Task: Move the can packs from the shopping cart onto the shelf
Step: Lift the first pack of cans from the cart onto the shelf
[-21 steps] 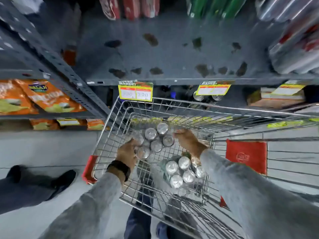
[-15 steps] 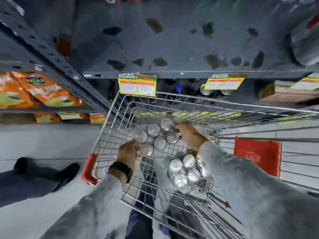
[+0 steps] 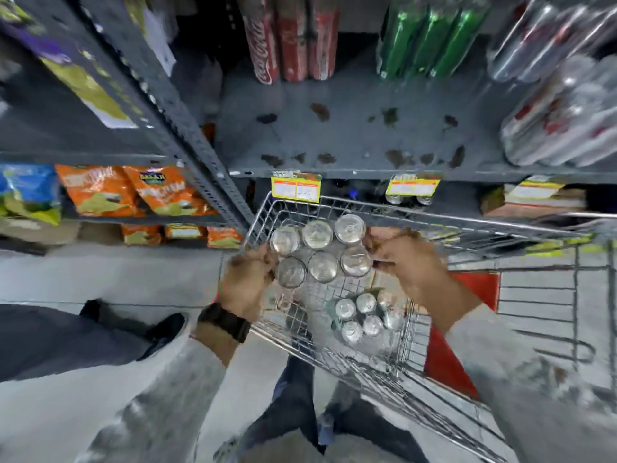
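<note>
A wrapped pack of silver cans point(image 3: 320, 250), two rows of three tops showing, hangs above the front of the wire shopping cart point(image 3: 417, 215). My left hand point(image 3: 247, 282) grips its left side and my right hand point(image 3: 405, 259) grips its right side. A second can pack point(image 3: 364, 317) lies lower down inside the cart basket. The grey metal shelf point(image 3: 350, 142) stretches just beyond the cart, its stained middle bare between stocked goods.
Red cola packs point(image 3: 290, 38) and green packs point(image 3: 430, 35) stand at the back of the shelf, clear-wrapped can packs point(image 3: 567, 121) on its right. A slotted upright point(image 3: 173, 105) divides off snack bags point(image 3: 157, 192) at left. Another person's dark shoe point(image 3: 167, 329) rests on the floor left.
Both hands have lifted the gripped can pack up out of the cart basket to about rim height. The view has tilted up, showing more of the shelf.
</note>
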### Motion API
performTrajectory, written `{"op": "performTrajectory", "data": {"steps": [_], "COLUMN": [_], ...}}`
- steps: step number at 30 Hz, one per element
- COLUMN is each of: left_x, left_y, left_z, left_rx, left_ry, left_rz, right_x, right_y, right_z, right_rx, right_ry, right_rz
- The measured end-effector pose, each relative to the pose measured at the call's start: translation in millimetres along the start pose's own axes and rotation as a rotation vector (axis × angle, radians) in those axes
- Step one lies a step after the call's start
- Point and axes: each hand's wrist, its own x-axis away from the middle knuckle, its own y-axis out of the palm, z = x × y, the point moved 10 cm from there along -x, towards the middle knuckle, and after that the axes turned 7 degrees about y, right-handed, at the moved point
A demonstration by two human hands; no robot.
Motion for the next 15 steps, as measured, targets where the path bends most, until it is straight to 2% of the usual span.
{"op": "performTrajectory", "data": {"steps": [3, 7, 11, 15], "left_x": [10.1, -1.3, -31.3, -76.7], "left_y": [-4.3, -6.1, 0.7, 8.2], "left_z": [58.2, 130.3, 189.1, 210.1], "left_rx": [0.002, 0.028, 0.085, 0.092], "left_ry": [0.078, 0.164, 0.222, 0.157], "left_rz": [-0.057, -0.109, -0.108, -0.019], "right_x": [53.6, 83.3, 73.9, 40.5], "right_y": [-9.2, -9.4, 5.5, 20.0], "right_z": [-55.4, -134.0, -199.0, -243.1], "right_rx": [-0.072, -0.076, -0.062, -0.038], "right_ry": [-0.174, -0.299, -0.331, -0.304], "right_rz": [-0.067, -0.115, -0.097, -0.015]}}
